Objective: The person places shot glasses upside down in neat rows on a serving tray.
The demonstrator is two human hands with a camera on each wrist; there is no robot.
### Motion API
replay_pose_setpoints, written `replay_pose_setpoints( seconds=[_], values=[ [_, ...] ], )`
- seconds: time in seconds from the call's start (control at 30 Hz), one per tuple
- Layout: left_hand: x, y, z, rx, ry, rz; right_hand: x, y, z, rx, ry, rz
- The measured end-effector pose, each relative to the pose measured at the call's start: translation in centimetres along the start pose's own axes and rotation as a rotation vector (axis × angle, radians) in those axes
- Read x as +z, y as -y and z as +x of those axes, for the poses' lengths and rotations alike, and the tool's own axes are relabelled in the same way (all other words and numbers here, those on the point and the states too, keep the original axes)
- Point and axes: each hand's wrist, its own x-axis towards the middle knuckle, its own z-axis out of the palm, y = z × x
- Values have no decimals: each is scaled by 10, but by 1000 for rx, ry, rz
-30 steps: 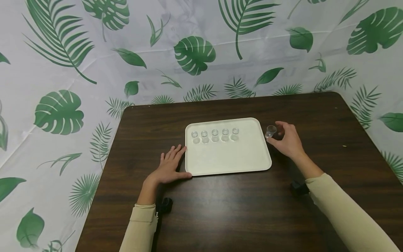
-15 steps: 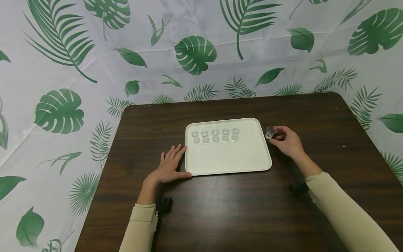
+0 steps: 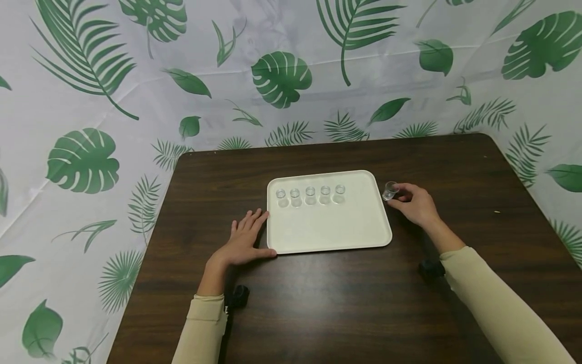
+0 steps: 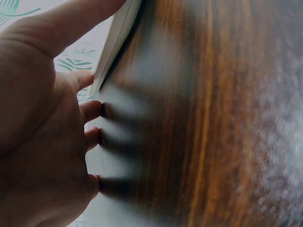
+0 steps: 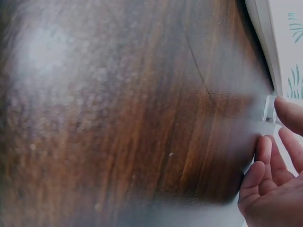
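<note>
A white tray (image 3: pixel 327 230) lies on the dark wooden table. Along its back stands a row of several small clear cups, the rightmost cup (image 3: pixel 340 190) near the tray's middle. My left hand (image 3: pixel 243 242) rests with fingers spread at the tray's left edge, its thumb at the front left corner. Just off the tray's right edge is another small clear cup (image 3: pixel 389 192), which my right hand (image 3: pixel 416 206) pinches between thumb and fingers. In the right wrist view, only the lower part of this cup (image 5: pixel 269 109) shows beside the thumb.
The brown wood-grain table (image 3: pixel 309 308) stretches around the tray. A white cloth with green leaves (image 3: pixel 282 81) hangs behind the table and at its sides. A tiny pale speck (image 3: pixel 497 212) lies on the table to the right of my right hand.
The right index finger has come down from its raised position to the cup's side. The cup stays by the tray's right edge. The left hand and the tray have kept their places.
</note>
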Motion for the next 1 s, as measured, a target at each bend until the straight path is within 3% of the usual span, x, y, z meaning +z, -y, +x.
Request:
replay_pose_setpoints(
  seconds=[0.3, 1.0],
  values=[
    [-4, -5, -3, 23, -24, -10, 1, 0, -2, -6, -12, 9],
    [-4, -6, -2, -6, -3, 7, 4, -4, -1, -39, -74, -19]
  ],
)
